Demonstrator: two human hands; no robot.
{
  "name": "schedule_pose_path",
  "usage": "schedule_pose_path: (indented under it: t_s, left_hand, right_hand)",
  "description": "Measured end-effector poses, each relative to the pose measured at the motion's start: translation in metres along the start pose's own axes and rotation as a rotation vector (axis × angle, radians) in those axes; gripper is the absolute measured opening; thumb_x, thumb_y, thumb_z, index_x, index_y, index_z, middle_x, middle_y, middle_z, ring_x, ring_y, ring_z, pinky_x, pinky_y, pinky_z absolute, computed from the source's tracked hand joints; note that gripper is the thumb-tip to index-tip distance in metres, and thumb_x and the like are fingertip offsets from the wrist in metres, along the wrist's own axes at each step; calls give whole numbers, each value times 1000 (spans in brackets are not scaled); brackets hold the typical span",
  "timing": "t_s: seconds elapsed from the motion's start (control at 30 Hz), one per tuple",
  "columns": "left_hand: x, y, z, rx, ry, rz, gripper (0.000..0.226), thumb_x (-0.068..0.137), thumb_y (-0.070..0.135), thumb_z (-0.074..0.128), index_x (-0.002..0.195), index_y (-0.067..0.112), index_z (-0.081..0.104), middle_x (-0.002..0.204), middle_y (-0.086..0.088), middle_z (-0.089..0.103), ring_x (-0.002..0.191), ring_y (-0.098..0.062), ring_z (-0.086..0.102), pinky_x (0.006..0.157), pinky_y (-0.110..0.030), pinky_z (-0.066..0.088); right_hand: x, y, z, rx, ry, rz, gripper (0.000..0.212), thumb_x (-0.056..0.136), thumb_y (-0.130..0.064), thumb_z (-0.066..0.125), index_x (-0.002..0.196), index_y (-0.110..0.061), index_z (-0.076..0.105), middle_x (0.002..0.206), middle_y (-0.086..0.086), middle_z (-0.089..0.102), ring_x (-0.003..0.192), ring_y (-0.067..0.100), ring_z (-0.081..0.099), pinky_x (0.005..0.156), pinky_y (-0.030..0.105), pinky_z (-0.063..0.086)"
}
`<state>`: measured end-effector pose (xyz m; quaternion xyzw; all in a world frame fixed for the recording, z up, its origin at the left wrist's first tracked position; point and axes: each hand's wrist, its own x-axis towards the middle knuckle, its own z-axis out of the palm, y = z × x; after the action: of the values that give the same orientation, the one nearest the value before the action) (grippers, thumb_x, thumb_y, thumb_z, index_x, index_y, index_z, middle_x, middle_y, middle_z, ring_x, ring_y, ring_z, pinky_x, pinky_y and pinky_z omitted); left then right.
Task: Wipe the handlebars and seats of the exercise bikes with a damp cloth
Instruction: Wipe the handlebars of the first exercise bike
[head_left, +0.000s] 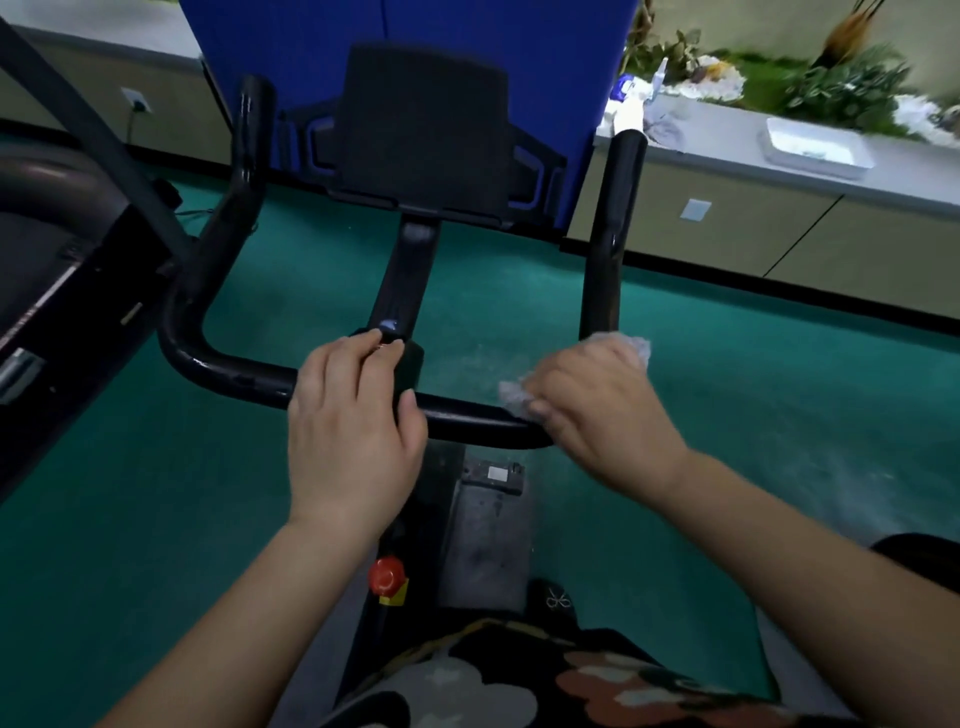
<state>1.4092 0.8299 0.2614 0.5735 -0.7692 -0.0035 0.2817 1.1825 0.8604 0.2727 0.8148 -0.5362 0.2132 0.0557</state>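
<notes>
The black handlebar (244, 382) of an exercise bike runs across the middle of the head view, with two upright ends (610, 234). My left hand (353, 431) rests over the bar's centre, fingers curled around the clamp below the black tablet holder (421, 130). My right hand (602, 415) grips a crumpled white cloth (511, 397) pressed against the bar's lower right corner. The seat is out of sight.
A red knob (385, 574) sits on the bike frame below the bar. A treadmill (62, 270) stands to the left. A blue panel (405, 31) rises behind the bike. At the right, a counter (727, 150) holds a white tray (815, 148) and plants. Green floor lies around.
</notes>
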Motion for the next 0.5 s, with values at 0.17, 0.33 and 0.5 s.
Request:
schedule_pose_path:
  t_s: [0.17, 0.33, 0.5]
  left_hand:
    - [-1, 3, 3, 16, 44, -19, 41, 85, 25, 48, 121, 9, 58, 126, -8, 54, 120, -30, 42, 101, -44, 36]
    - [0, 5, 5, 30, 69, -48, 39, 82, 21, 51, 118, 8, 59, 123, -9, 55, 118, -32, 42, 101, -45, 37]
    - [1, 8, 5, 35, 90, -63, 39, 81, 20, 52, 117, 8, 60, 122, -8, 55, 118, -31, 42, 100, -44, 39]
  right_hand:
    - [27, 61, -9, 124, 30, 141, 35, 96, -33, 38, 86, -10, 63, 88, 7, 64, 86, 31, 57, 81, 43, 42]
    - [6, 9, 4, 218, 55, 141, 30, 94, -31, 42, 76, -15, 61, 77, -2, 60, 79, 21, 51, 90, 47, 38]
    - [12, 41, 1, 228, -18, -9, 39, 99, -36, 33, 81, -17, 62, 85, -3, 63, 85, 20, 54, 95, 39, 33]
